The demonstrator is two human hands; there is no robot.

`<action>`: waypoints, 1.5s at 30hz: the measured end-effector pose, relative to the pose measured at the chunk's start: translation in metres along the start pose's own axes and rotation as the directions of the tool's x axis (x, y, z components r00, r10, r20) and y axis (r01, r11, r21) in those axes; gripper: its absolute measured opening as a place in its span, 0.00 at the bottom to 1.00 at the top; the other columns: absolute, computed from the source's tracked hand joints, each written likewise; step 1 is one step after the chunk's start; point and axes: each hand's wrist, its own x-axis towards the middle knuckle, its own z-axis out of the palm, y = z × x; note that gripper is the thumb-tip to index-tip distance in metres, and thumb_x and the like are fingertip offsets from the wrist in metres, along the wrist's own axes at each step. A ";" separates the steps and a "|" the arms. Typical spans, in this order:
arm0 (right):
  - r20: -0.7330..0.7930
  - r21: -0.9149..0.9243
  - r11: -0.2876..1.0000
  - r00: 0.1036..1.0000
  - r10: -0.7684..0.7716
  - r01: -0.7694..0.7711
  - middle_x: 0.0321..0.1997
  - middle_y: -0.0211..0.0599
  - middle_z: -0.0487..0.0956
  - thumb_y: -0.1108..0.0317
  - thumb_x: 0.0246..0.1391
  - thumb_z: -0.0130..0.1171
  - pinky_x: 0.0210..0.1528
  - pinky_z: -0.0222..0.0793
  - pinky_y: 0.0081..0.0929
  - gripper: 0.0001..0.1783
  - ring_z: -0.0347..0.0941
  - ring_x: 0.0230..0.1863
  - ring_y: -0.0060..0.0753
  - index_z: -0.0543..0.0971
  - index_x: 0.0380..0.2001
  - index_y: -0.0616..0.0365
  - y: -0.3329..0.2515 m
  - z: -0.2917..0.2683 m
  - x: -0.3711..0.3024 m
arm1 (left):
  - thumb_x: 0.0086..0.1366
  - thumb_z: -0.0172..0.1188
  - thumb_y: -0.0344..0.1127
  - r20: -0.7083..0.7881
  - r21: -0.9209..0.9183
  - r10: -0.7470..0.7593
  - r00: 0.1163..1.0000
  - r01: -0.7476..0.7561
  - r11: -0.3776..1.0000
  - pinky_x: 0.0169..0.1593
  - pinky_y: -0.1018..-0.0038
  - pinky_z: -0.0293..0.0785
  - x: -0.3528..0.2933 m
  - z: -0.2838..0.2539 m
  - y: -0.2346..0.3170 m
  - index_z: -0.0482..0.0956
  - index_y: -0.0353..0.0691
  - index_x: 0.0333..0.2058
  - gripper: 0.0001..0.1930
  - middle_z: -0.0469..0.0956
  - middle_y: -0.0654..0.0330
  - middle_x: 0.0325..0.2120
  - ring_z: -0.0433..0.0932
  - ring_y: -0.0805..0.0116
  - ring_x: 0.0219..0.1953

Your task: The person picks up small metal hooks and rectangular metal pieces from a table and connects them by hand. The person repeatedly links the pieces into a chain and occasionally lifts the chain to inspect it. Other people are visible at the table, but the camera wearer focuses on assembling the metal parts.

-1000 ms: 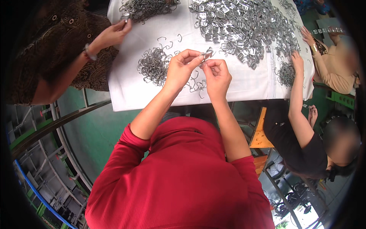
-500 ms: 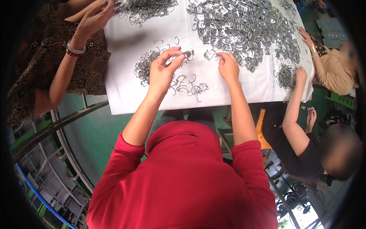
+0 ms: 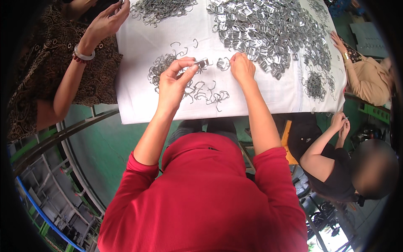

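My left hand (image 3: 174, 84) pinches a shiny metal buckle (image 3: 204, 63) between thumb and fingertips, just above the white-covered table (image 3: 260, 98). To its right, my right hand (image 3: 243, 68) is closed, its fingertips at the edge of a second metal buckle (image 3: 223, 64); the fingers partly hide the grip. Under and beside my left hand lies a heap of bent wire hooks (image 3: 158, 69). Several loose wire hooks (image 3: 217, 97) are scattered nearer to me. Beyond my right hand spreads a large pile of metal buckles (image 3: 260, 33).
Another pile of wire hooks (image 3: 161, 10) sits at the far left, and a small one (image 3: 315, 85) at the right. A co-worker's hand (image 3: 107, 23) is at the left. On the right, another person's hands (image 3: 341, 124) meet beyond the table edge; a beige-sleeved arm (image 3: 357, 71) reaches in.
Both my hands have shifted slightly left, and the buckle by my right fingertips moved left with them. The right-hand co-worker's hand left the small wire pile and joined the other hand.
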 end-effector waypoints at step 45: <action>0.092 0.342 0.937 0.991 -0.102 0.065 0.36 0.44 0.75 0.66 0.52 0.57 0.42 0.69 0.36 0.10 0.74 0.36 0.44 0.73 0.33 0.61 0.008 0.005 -0.061 | 0.59 0.61 0.29 0.170 -0.028 -0.041 0.985 0.047 0.999 0.38 0.82 0.69 -0.017 0.014 -0.010 0.78 0.34 0.37 0.08 0.78 0.65 0.30 0.73 0.80 0.32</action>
